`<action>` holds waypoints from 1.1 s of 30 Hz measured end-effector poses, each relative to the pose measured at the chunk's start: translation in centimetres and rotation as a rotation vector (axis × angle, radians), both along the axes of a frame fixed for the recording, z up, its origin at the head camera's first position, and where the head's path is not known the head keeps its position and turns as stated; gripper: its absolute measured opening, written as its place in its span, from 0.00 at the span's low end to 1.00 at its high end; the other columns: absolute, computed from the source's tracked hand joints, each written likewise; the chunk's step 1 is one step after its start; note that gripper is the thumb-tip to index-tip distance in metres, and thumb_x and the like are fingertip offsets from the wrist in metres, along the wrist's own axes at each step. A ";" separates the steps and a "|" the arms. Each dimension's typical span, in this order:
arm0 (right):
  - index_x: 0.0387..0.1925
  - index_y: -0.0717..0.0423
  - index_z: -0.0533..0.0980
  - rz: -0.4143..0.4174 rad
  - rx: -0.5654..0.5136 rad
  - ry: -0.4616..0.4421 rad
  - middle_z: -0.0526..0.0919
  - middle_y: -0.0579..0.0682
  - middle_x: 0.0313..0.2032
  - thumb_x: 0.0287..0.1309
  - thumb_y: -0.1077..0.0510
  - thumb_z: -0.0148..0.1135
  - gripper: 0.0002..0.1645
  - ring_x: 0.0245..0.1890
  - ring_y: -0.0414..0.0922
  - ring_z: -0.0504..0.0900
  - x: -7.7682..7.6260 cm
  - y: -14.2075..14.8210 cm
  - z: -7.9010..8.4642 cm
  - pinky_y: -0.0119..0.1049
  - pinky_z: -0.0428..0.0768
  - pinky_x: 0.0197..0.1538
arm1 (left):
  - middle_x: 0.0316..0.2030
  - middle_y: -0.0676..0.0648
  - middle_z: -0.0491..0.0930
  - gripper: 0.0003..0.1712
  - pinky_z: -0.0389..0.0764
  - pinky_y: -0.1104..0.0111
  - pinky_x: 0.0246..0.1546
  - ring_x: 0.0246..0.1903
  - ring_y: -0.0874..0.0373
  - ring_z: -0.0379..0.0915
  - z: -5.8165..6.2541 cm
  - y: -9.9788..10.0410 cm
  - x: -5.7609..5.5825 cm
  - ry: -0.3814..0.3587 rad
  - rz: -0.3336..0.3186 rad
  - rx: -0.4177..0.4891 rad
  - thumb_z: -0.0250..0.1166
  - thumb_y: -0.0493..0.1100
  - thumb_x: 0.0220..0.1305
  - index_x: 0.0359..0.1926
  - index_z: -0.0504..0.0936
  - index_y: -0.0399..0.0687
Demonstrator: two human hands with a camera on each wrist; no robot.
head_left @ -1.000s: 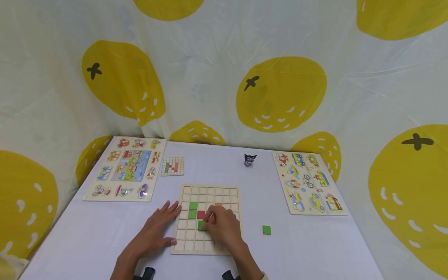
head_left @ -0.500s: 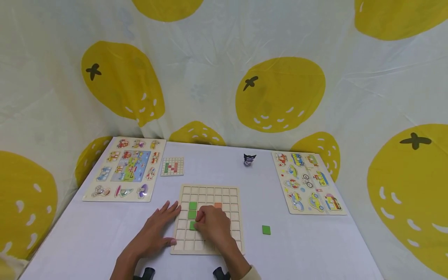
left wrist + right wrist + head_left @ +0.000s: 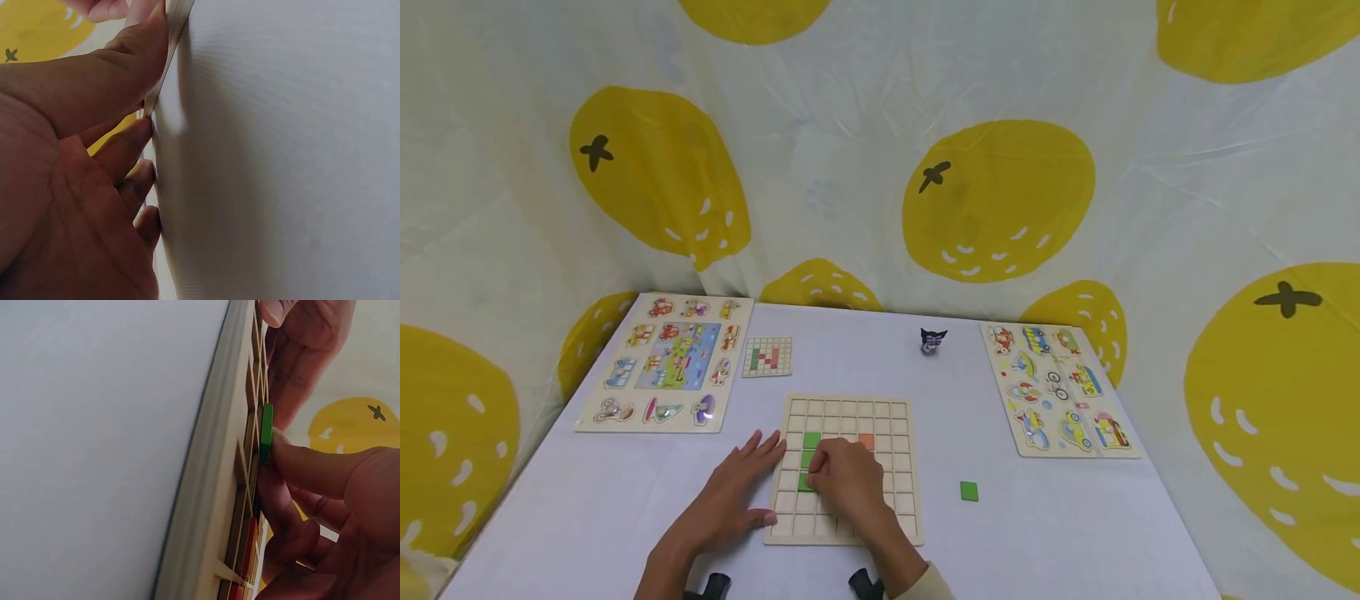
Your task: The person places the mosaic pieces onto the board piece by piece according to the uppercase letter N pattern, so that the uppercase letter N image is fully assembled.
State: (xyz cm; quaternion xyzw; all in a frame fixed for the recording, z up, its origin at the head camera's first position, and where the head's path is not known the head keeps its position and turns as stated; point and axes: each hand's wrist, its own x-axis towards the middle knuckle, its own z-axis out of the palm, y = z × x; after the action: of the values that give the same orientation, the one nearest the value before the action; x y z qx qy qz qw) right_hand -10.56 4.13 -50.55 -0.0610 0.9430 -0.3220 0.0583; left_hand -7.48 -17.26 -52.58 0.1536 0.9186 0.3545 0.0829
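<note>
A wooden grid board point(image 3: 895, 525) lies in front of me. My right hand point(image 3: 853, 483) pinches a square green tile point(image 3: 267, 432) between thumb and fingers, at the board's left part. In the right wrist view that tile stands slightly proud of the grid. Two more green tiles sit just beyond it in a column, the farther one point(image 3: 812, 440) fully visible. An orange tile point(image 3: 867, 441) shows past my right hand. Red tiles point(image 3: 250, 547) appear low in the right wrist view. My left hand point(image 3: 730, 496), fingers spread, rests against the board's left edge.
One loose green tile point(image 3: 969, 491) lies right of the board. A small patterned card point(image 3: 767, 357) and a picture puzzle point(image 3: 651, 408) are at the back left. Another puzzle point(image 3: 1060, 400) stands right, a small dark figurine point(image 3: 932, 341) behind. A patterned curtain point(image 3: 850, 150) hangs behind the table.
My right hand has moved left across the board with the green tile, from beside the red tile to the column of green tiles. My left hand has stayed in place.
</note>
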 end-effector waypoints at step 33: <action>0.30 0.42 0.90 0.039 0.006 0.075 0.79 0.31 0.19 0.46 0.58 0.84 0.10 0.26 0.31 0.72 0.9 0.6 0.4 0.30 0.68 0.29 | 0.83 0.49 0.59 0.59 0.46 0.40 0.82 0.85 0.40 0.43 -0.2 -0.1 -0.1 0.000 -0.002 -0.003 0.84 0.52 0.49 0.81 0.67 0.54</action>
State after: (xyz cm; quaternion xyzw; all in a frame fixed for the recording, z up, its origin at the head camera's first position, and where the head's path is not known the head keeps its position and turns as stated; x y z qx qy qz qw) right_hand -9.66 4.74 -50.12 -0.0912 0.9441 -0.3154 0.0292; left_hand -7.57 -17.37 -52.77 0.1546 0.9189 0.3532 0.0834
